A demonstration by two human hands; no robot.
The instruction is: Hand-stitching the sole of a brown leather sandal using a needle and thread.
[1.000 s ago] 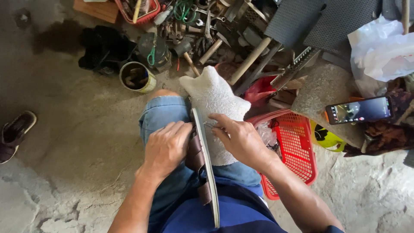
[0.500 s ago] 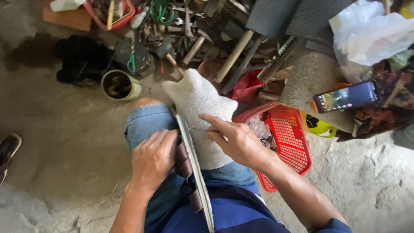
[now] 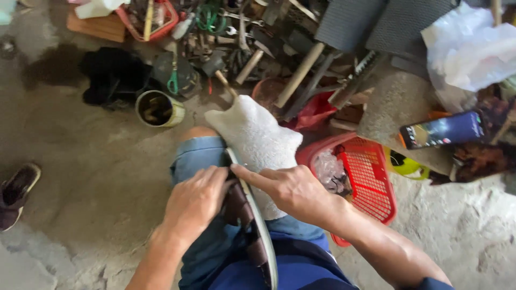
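A long, thin sole-like strip (image 3: 252, 215), grey along its edge with a dark brown part beneath, is held edge-up over the lap, running from the knee area down toward the body. The left hand (image 3: 196, 201) is laid against its left side, fingers bent and pressed together onto the strip near its upper end. The right hand (image 3: 287, 190) is set against the opposite side, its index finger stretched out along the grey edge and the other fingers curled; the strip is thus pinched between the two hands. Whether the brown part is gripped by the left palm cannot be told.

A white towel (image 3: 255, 139) is draped over the right thigh, just behind the strip and partly under the right hand. Blue denim shorts (image 3: 196, 156) are seen on the left leg.

Just right of the knee a red plastic basket (image 3: 365, 180) is placed on the concrete floor (image 3: 80, 177), with clear crumpled plastic and small dark items inside. Beyond it a phone (image 3: 443, 129) with a lit screen is propped on a stone block. A round tin (image 3: 157, 108) with dark contents is seen ahead of the left knee, near a heap of wooden-handled tools (image 3: 301, 72). A white plastic bag (image 3: 473, 48) is seen at upper right, and a dark shoe (image 3: 17, 194) at the left edge
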